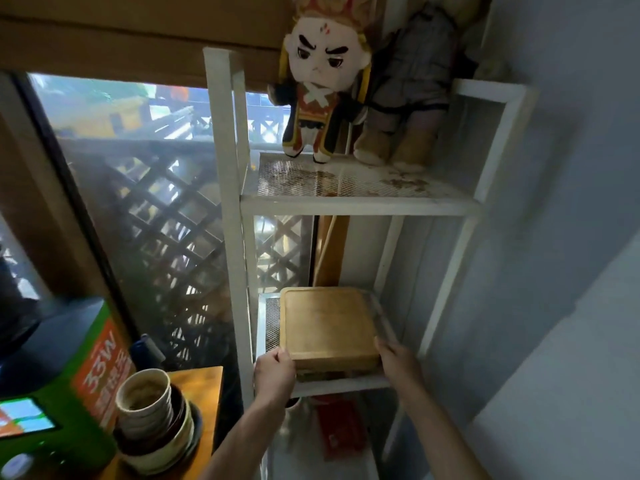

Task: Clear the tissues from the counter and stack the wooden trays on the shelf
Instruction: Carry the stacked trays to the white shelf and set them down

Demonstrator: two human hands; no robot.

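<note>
A stack of square wooden trays (327, 325) rests on the lower mesh level of a white metal shelf (349, 383). My left hand (273, 374) grips the stack's near left corner. Touching the near right corner is my right hand (398, 358), fingers curled against the stack's edge. Only the top tray's surface shows; the ones beneath appear as dark edges at the front. No tissues are in view.
Two plush dolls (323, 88) stand on the shelf's upper mesh level. A wooden counter (197, 386) at lower left holds stacked bowls and cups (152, 417) and a green box (83, 375). A window with lattice lies behind; a grey wall is on the right.
</note>
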